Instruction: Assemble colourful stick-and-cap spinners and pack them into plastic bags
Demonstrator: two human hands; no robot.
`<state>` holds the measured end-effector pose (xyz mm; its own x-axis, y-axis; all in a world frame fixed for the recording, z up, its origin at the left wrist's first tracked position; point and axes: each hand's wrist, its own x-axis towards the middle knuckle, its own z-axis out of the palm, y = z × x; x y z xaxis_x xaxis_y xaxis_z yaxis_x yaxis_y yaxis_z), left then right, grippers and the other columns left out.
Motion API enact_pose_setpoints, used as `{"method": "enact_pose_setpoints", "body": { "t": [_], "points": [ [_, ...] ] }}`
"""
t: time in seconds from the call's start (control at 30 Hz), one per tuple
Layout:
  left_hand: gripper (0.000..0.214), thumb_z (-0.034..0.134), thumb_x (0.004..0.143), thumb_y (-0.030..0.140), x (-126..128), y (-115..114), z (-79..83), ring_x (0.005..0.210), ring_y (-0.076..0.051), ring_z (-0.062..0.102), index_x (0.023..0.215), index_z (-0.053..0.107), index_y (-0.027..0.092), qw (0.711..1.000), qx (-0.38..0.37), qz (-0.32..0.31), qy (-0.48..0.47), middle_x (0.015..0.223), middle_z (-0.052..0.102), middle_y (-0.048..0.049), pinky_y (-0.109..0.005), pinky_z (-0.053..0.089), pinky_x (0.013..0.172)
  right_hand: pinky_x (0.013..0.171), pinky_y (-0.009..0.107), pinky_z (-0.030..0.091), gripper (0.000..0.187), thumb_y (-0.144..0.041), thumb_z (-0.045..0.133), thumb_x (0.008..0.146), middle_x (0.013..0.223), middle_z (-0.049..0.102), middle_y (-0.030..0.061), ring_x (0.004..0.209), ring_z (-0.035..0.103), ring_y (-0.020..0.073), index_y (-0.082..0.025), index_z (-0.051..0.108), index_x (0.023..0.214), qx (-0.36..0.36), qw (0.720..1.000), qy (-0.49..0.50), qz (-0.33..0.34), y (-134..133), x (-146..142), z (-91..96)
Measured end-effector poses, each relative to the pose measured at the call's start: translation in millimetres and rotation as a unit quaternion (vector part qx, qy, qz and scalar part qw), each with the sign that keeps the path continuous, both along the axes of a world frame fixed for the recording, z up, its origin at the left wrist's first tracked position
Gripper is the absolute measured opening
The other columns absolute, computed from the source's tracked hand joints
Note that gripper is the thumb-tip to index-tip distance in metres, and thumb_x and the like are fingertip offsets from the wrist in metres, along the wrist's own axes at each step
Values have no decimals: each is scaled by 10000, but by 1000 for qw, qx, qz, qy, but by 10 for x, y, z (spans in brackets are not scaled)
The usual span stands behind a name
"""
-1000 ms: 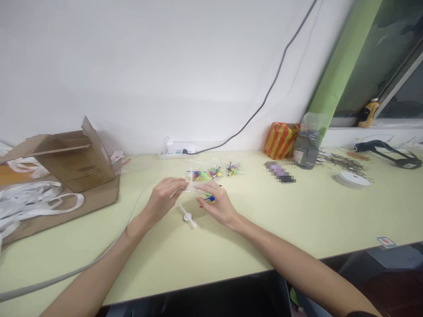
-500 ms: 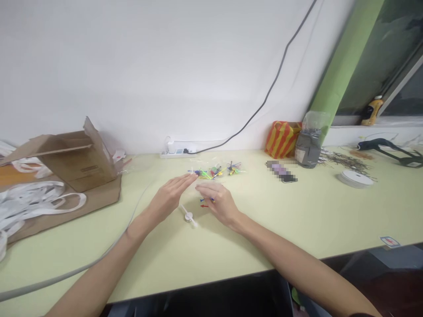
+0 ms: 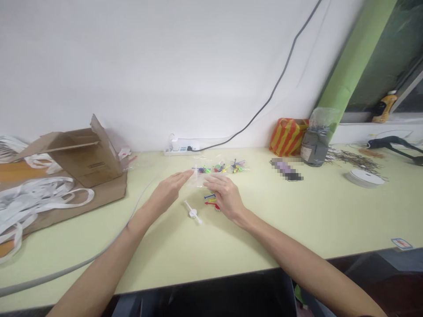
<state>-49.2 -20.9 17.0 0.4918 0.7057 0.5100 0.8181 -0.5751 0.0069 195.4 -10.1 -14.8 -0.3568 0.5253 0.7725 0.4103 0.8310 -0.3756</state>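
A clear plastic bag point(image 3: 198, 179) lies flat on the table between my hands. At its left edge is my left hand point(image 3: 170, 189), fingers stretched out together and tips near the bag. My right hand point(image 3: 226, 196) lies on the bag's right side with its fingers extended and slightly bent. Below it, partly covered, are a red arrow spinner point(image 3: 211, 204), a blue arrow point(image 3: 209, 197) and a yellow arrow. A white arrow spinner point(image 3: 193, 213) with a round hub lies nearer me. Behind the bag sit several clear packets of coloured arrows point(image 3: 220, 167).
At left stand an open cardboard box point(image 3: 82, 160) and a heap of white straps point(image 3: 42, 202). A power strip point(image 3: 181, 149) lies by the wall. To the right are a phone point(image 3: 287, 170), a striped bag point(image 3: 286, 137), a grey bag point(image 3: 315, 147) and a white roll point(image 3: 365, 178).
My hands have moved slightly apart, uncovering more of the clear bag and the coloured arrows under my right hand. The whole view has shifted a little.
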Motion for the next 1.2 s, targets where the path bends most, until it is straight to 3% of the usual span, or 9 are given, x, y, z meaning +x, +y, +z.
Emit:
{"method": "enact_pose_setpoints", "body": {
  "t": [0.17,0.3,0.5,0.63,0.73,0.87,1.03,1.13,1.2],
  "points": [
    [569,364,804,3,-70,64,-25,973,-262,719,1229,691,196,999,28,39,-14,1140,756,-100,-423,568,843,1030,479,474,408,35,502,870,1100,745,43,1160,619,270,-243,776,991,-39,997,67,-24,-10,14,37],
    [321,431,964,231,-54,53,16,866,-249,719,1028,745,221,997,52,36,-54,985,788,-86,-417,527,839,896,412,515,259,-115,538,924,953,760,52,934,681,260,-227,769,892,-130,977,166,-30,-18,-4,96],
    [438,341,1040,358,102,-87,82,906,-198,682,892,723,201,978,-14,-11,-206,979,771,-66,-356,471,876,843,355,515,251,-356,596,914,797,721,51,826,678,231,-173,702,779,-254,908,333,13,77,14,109],
    [466,305,1050,402,131,-137,105,844,-183,665,1082,703,161,933,-45,-6,-356,879,759,-59,-336,483,856,667,321,551,341,-491,666,853,708,677,32,640,646,187,-151,683,869,-324,842,428,57,134,68,119],
    [493,355,1028,452,179,-154,113,887,-196,670,883,726,162,927,-100,-15,-361,942,764,-78,-327,488,852,569,287,554,392,-517,720,805,765,706,55,643,675,193,-143,688,918,-380,813,432,92,108,68,150],
    [450,531,953,454,281,-181,103,824,-191,664,610,634,181,933,-122,8,-338,741,719,-47,-297,485,802,572,286,583,402,-492,743,798,875,741,86,722,715,215,-132,711,975,-399,803,427,115,57,43,185],
    [397,510,964,442,296,-176,85,465,-116,469,672,586,183,900,-197,-28,-388,453,481,28,-257,404,529,619,301,617,369,-470,754,798,1013,749,112,756,722,210,-131,723,940,-406,798,430,118,52,33,179],
    [410,492,977,435,222,-147,82,449,-115,469,663,563,183,883,-212,-46,-415,459,481,22,-264,397,513,621,294,618,351,-455,746,813,1009,750,112,742,723,203,-129,721,939,-406,791,443,113,94,59,173],
    [413,476,987,430,150,-124,85,483,-128,507,674,577,181,889,-161,-26,-428,490,508,12,-278,429,549,618,288,611,334,-444,726,837,984,752,110,737,726,202,-128,716,944,-396,791,459,87,139,110,183]
  ]
}}
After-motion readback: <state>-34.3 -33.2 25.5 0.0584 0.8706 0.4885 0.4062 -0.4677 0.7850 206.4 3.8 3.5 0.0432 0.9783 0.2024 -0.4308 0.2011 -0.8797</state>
